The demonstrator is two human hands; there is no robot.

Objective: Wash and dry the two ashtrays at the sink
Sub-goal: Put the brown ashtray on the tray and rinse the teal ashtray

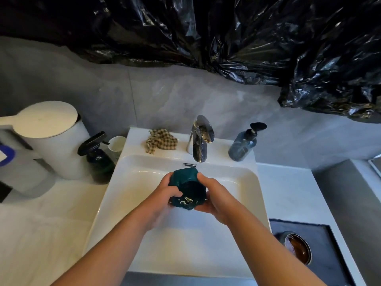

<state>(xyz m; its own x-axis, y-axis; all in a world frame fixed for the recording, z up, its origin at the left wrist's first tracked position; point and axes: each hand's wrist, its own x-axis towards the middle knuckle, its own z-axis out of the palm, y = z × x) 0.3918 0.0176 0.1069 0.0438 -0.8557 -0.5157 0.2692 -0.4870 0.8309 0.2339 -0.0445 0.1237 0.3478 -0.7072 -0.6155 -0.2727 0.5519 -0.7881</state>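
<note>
Here I hold a dark green ashtray (pixel 186 187) over the white sink (pixel 243 178), both hands wrapped around it. My left hand (pixel 165 193) grips its left side with the fingers curled under and the thumb on the rim; my right hand (pixel 210 195) clasps the right side, fingers reaching over the far edge. Just beyond my hands stands the chrome tap (pixel 201 139). A checked cloth (pixel 161 141) lies crumpled on the sink ledge, beyond my left hand. A blue soap bottle (pixel 243 144) stands beyond my right hand. Well to the right of my right forearm, a brown ashtray (pixel 299 247) sits on a dark tray (pixel 321 234).
</note>
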